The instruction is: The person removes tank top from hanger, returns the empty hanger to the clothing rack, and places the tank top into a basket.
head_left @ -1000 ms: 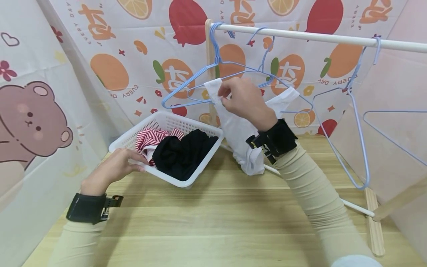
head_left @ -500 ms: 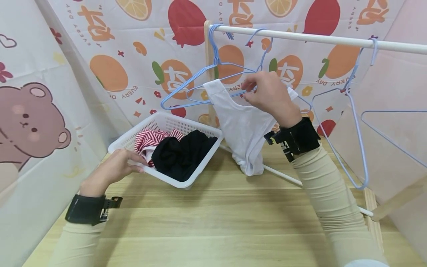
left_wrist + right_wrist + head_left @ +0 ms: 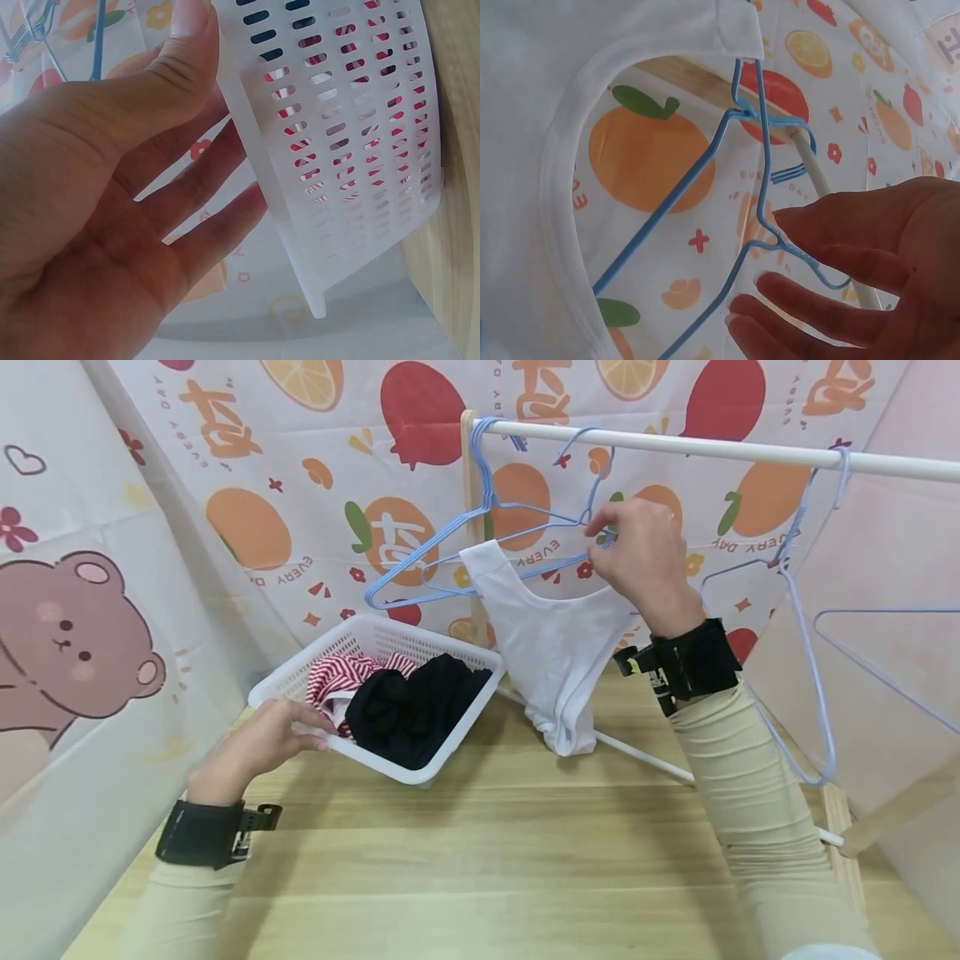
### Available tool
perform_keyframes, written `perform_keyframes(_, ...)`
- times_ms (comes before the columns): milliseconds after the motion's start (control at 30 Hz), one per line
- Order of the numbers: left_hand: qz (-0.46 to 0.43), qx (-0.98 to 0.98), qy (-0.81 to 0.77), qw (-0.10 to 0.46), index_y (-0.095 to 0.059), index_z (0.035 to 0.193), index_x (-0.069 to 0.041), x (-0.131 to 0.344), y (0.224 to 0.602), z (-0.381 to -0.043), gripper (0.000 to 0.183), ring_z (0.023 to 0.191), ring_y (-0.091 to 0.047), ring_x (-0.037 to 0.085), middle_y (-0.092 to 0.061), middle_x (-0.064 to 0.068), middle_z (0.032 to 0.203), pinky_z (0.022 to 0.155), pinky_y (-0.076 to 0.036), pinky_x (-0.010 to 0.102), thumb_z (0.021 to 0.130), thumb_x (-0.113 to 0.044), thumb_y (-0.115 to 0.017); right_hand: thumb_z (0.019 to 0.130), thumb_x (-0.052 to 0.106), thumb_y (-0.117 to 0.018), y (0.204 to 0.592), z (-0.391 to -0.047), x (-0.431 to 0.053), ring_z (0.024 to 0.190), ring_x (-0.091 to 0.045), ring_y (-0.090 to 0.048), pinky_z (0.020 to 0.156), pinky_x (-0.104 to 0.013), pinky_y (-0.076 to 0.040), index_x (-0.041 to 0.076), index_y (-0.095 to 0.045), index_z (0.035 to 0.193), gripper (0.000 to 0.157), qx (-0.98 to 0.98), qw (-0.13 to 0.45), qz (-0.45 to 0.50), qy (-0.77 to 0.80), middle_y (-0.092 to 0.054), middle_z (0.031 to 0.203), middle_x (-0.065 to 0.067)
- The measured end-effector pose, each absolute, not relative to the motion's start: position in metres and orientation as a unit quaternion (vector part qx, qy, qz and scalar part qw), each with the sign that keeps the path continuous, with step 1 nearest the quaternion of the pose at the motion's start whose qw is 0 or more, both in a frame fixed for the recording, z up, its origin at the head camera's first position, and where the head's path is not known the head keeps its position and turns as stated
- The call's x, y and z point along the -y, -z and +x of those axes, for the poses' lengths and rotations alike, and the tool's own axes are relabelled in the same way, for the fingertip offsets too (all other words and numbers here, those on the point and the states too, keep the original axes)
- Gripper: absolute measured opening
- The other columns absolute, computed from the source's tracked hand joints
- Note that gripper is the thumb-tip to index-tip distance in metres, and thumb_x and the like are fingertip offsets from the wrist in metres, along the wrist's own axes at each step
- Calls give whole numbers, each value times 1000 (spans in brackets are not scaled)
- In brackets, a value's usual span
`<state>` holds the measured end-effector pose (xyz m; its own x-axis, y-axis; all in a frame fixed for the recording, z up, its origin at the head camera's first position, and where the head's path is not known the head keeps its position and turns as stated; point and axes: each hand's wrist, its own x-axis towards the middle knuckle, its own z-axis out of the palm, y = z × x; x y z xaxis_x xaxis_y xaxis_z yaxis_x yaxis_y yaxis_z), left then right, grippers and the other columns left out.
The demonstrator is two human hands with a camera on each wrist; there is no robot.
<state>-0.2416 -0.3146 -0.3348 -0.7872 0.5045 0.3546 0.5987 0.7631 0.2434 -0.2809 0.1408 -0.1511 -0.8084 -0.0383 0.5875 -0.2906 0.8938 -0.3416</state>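
Observation:
A white sleeveless top (image 3: 555, 635) hangs by its straps from a blue hanger (image 3: 588, 497) on the rack's rod. My right hand (image 3: 645, 556) is beside that hanger and in front of the top's right strap, which it hides in the head view. In the right wrist view its thumb and fingers (image 3: 802, 307) are apart, with nothing seen held. My left hand (image 3: 262, 739) pinches the rim of a white plastic basket (image 3: 382, 766), fingers over the edge and thumb on the outer side. Inside lie a black garment (image 3: 412, 710) and a red-and-white striped garment (image 3: 337, 677).
A white rod (image 3: 712, 447) on a wooden stand crosses the upper right. Several blue hangers (image 3: 420, 560) bunch at its left end; another hanger (image 3: 817, 677) hangs on the right. Printed curtains (image 3: 300, 443) surround the wooden table (image 3: 450, 877).
My right hand has moved right and upward from the top's left strap, across the neckline, toward its right side. The left hand stays on the basket's rim.

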Motion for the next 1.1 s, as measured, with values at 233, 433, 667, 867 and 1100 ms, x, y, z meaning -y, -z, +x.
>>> perform_keyframes(233, -288, 933, 178, 121, -77, 82, -15, 313, 338, -243, 19, 80, -65, 17, -74, -2, 82, 73, -51, 35, 66, -8, -84, 88, 20, -62, 149, -287, -144, 102, -33, -51, 69, -36, -45, 15, -63, 125, 37, 946, 245, 68, -199, -61, 126, -14)
perform_keyframes(433, -281, 937, 181, 107, -77, 82, -16, 312, 338, -245, 17, 82, -65, 18, -74, -2, 84, 75, -51, 37, 68, -9, -83, 88, 11, -59, 151, -292, -145, 109, -38, -46, 66, -36, -41, 15, -57, 131, 43, 962, 194, 77, -176, -58, 130, -18)
perform_keyframes(667, -268, 942, 179, 92, -77, 83, -13, 312, 334, -243, 17, 83, -65, 21, -74, 1, 84, 76, -51, 43, 68, -8, -83, 91, 10, -55, 153, -296, -144, 98, -37, -58, 83, -45, -48, 2, -45, 127, 38, 947, 243, 71, -199, -62, 117, -20)
perform_keyframes(867, -268, 942, 179, 92, -77, 83, -15, 313, 333, -243, 18, 83, -66, 21, -74, 1, 84, 76, -51, 42, 67, -9, -83, 94, 17, -56, 149, -300, -140, 100, -36, -57, 82, -47, -50, 1, -62, 119, 30, 949, 257, 63, -173, -66, 110, -21)
perform_keyframes(1100, -270, 940, 186, 93, -77, 83, -15, 313, 334, -243, 17, 83, -65, 20, -74, 0, 84, 75, -52, 41, 68, -10, -83, 94, 14, -57, 150, -305, -138, 109, -36, -55, 91, -50, -48, 3, -69, 114, 25, 943, 281, 36, -173, -67, 112, -19)
